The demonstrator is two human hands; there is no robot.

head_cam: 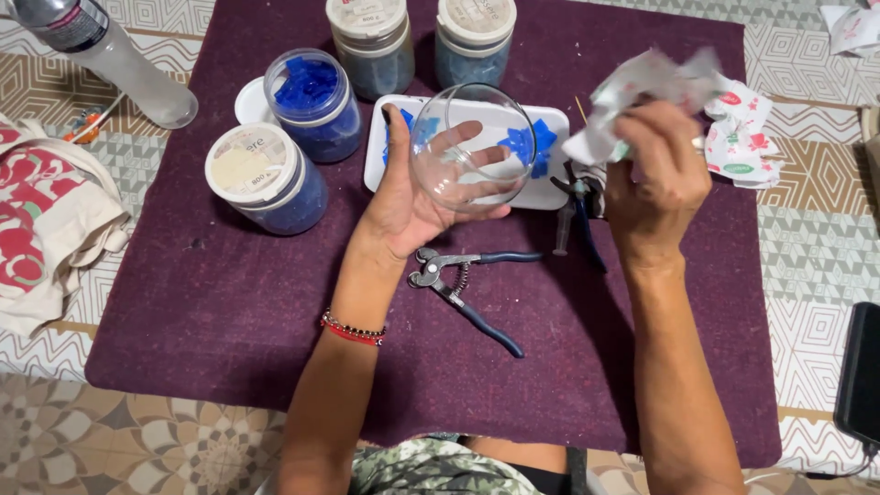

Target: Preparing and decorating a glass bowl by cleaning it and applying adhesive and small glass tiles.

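Note:
My left hand [414, 197] cups a clear round glass bowl [472, 147] from below, its mouth tilted toward me, above a white tray [378, 151] holding blue tile pieces [529, 147]. To the right, my right hand [655, 179] is closed around a crumpled white paper with red and green print [655, 78], raised beside the bowl. Blue-handled nippers [458, 284] lie on the purple mat [229, 302] just below my left hand. A second blue-handled tool [577, 215] lies between my hands, partly hidden by my right hand.
Several jars of blue tile pieces stand at the back: an open one [312, 101] with its lid [249, 103] beside it, a lidded one [266, 179], two more [371, 46] [475, 41]. A plastic bottle [101, 50], cloth bag [46, 220], more printed paper [742, 137] and a black device [862, 371] surround the mat.

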